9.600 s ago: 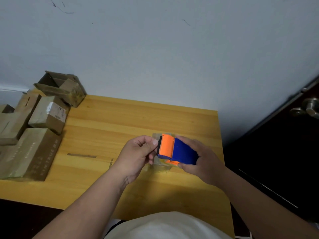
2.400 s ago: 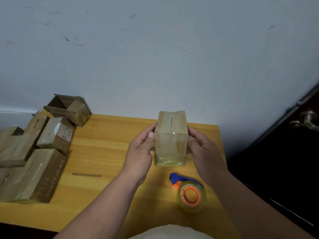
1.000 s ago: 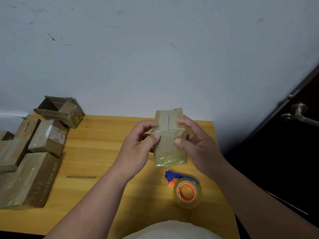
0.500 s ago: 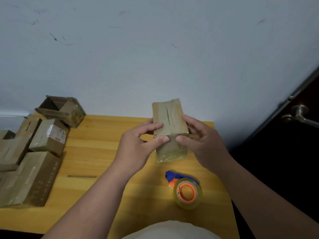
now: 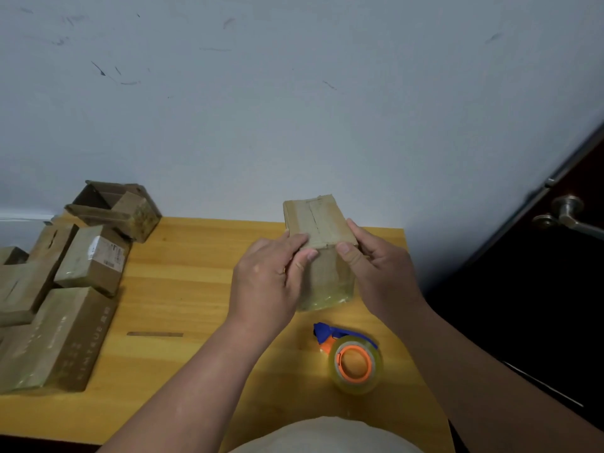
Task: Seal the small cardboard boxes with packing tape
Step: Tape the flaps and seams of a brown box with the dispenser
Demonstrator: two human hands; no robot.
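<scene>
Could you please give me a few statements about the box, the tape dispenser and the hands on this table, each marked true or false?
1. Both the left hand and the right hand hold the small cardboard box. True.
2. The tape dispenser is in the right hand. False: it lies on the table, nearer the person than the box.
3. A pile of boxes sits at the table's left end. True.
4. The open box stands beside the dispenser. False: it is at the far left, against the wall.

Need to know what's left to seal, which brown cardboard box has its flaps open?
The small brown cardboard box at the table's far-left corner by the wall: its flaps gape, showing a dark interior; the others look closed.
</scene>
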